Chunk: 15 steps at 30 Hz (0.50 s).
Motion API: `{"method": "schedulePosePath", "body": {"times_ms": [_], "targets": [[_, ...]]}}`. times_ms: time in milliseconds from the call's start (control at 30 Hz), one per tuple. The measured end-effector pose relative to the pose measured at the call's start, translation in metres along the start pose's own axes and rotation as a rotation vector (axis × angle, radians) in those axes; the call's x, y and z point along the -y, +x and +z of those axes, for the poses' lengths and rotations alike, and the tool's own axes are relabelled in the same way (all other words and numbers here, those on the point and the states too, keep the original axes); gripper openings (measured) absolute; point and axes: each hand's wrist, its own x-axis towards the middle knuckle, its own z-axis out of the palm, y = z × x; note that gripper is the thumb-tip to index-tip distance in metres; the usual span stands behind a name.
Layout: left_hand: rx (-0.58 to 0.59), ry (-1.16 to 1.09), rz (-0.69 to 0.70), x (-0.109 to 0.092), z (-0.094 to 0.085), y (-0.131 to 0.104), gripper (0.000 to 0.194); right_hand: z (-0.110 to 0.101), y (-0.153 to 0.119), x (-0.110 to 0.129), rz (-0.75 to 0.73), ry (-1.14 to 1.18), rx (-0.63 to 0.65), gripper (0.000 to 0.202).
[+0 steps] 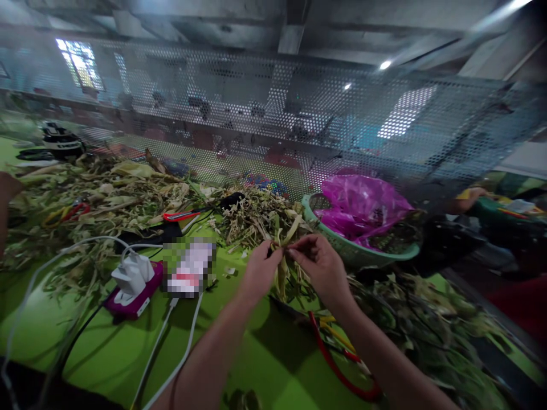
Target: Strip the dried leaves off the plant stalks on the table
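Observation:
Between my two hands is a dried, yellowish-green plant stalk (281,277) with long leaves hanging down. My left hand (264,267) is closed around its upper part, thumb on top. My right hand (318,265) pinches at the same stalk from the other side, fingertips close to the left thumb. Just beyond lies a heap of dry plant scraps (256,219). Below my right hand, pliers with red and yellow handles (329,336) rest on the green table (273,364), partly hidden by my right forearm.
A green basin (363,250) holding a purple plastic bag (363,205) stands behind my right hand. A phone (190,270), power strip (137,304) with white plugs and cables lie left. A red cutter (182,216) lies beyond. Perforated metal screen (239,114) borders the back. Another person's arm (5,199) shows far left.

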Motion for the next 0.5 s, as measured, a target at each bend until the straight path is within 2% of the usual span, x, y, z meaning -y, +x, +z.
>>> {"method": "schedulePosePath", "body": {"times_ms": [133, 200, 267, 367, 500], "targets": [[0.06, -0.026, -0.013, 0.002, 0.0, 0.001, 0.016, -0.002, 0.003, -0.001, 0.249, 0.27, 0.053, 0.03], [0.116, -0.019, -0.013, 0.004, 0.0, 0.001, 0.017, -0.003, 0.004, 0.001, 0.329, 0.333, 0.052, 0.033], [0.16, -0.006, -0.012, 0.005, 0.0, 0.001, 0.018, -0.005, 0.005, 0.006, 0.346, 0.346, 0.032, 0.031], [0.18, -0.039, -0.064, 0.009, 0.001, 0.004, 0.019, -0.006, 0.005, 0.014, 0.295, 0.364, 0.009, 0.025], [0.154, -0.13, -0.1, 0.019, 0.003, 0.008, 0.02, -0.008, 0.006, 0.02, 0.236, 0.359, 0.089, 0.022]]}}
